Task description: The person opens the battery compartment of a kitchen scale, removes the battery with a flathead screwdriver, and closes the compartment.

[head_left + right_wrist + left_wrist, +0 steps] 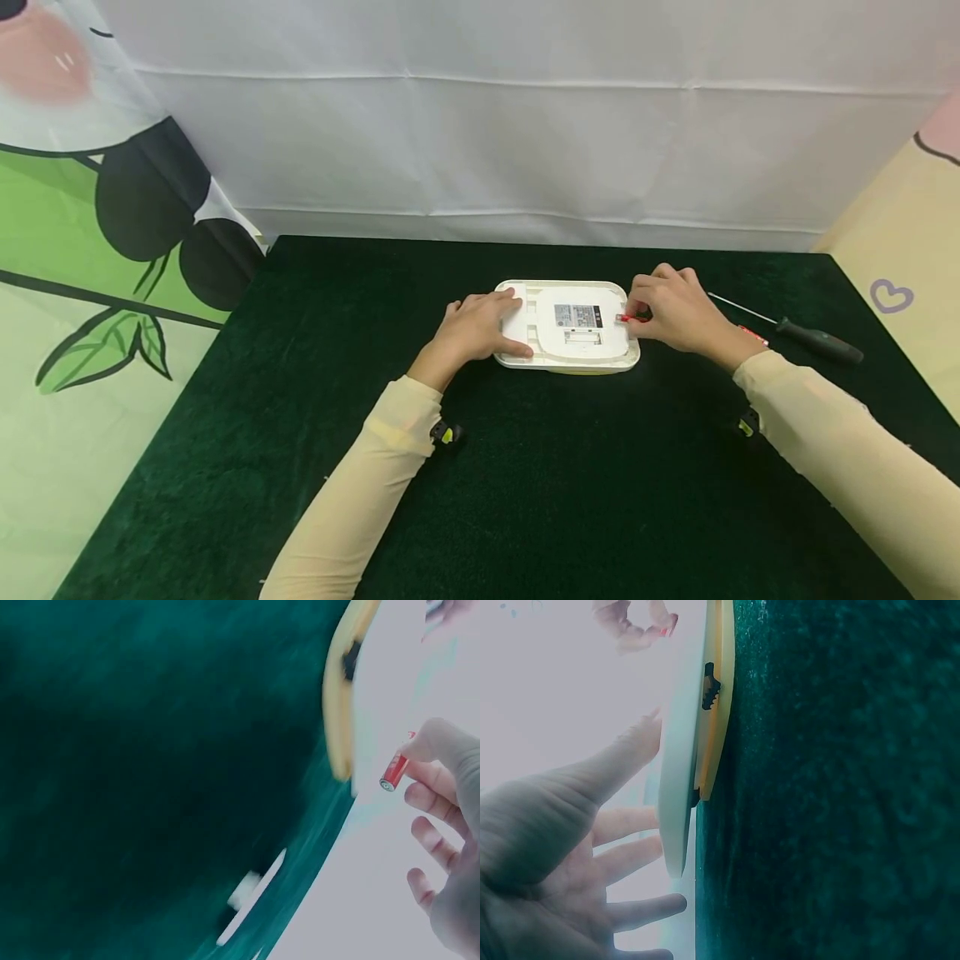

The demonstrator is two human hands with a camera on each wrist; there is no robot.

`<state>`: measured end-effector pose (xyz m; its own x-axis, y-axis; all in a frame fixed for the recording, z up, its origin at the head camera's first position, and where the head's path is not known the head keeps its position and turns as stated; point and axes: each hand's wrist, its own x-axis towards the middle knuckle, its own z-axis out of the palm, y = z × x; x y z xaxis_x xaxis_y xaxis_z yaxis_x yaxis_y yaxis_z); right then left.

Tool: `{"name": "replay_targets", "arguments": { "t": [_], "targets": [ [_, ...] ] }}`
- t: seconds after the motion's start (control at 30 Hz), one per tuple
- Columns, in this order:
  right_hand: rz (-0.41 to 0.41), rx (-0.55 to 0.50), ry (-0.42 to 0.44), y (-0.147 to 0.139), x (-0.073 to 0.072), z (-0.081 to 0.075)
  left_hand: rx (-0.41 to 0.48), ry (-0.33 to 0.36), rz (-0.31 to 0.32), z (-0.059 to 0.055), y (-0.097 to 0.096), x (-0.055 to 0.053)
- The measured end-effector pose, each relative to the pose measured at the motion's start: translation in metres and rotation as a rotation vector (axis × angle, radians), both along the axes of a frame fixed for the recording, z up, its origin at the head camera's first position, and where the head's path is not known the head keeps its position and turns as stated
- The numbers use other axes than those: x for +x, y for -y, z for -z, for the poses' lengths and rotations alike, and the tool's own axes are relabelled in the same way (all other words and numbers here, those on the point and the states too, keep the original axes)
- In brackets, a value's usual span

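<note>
A flat cream-white device (543, 340) with rounded corners lies underside up, showing a printed label (578, 316) and a small battery compartment (582, 337). Yellow edging (721, 712) runs along its lower side. My left hand (476, 327) rests on the left end, fingers spread and fairly straight, the thumb at the near edge. Above the device's right part, my right hand (671, 310) pinches a small red battery (395, 771) between thumb and finger. One battery end faces the right wrist camera. Whether it touches the device, I cannot tell.
A screwdriver (817, 340) with a dark handle lies to the right of my right hand. Partly behind my right wrist is a small red item (752, 335). In the right wrist view, a thin white piece (255, 898) sits on the dark green cloth (585, 483).
</note>
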<state>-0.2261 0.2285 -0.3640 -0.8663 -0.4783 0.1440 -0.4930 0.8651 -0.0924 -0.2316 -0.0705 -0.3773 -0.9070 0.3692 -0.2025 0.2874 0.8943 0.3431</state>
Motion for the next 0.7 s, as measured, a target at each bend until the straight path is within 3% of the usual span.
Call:
{"name": "replay_targets", "arguments": {
  "t": [0.23, 0.43, 0.7],
  "targets": [
    [0.193, -0.038, 0.013, -0.068, 0.014, 0.007, -0.003, 0.009, -0.006, 0.0, 0.0, -0.001],
    [0.251, -0.101, 0.012, -0.109, 0.027, 0.015, -0.007, 0.013, -0.007, 0.0, 0.0, -0.002],
    [0.318, -0.072, 0.038, -0.129, 0.036, 0.024, 0.008, 0.013, -0.009, 0.001, 0.0, -0.001]
  ]
}}
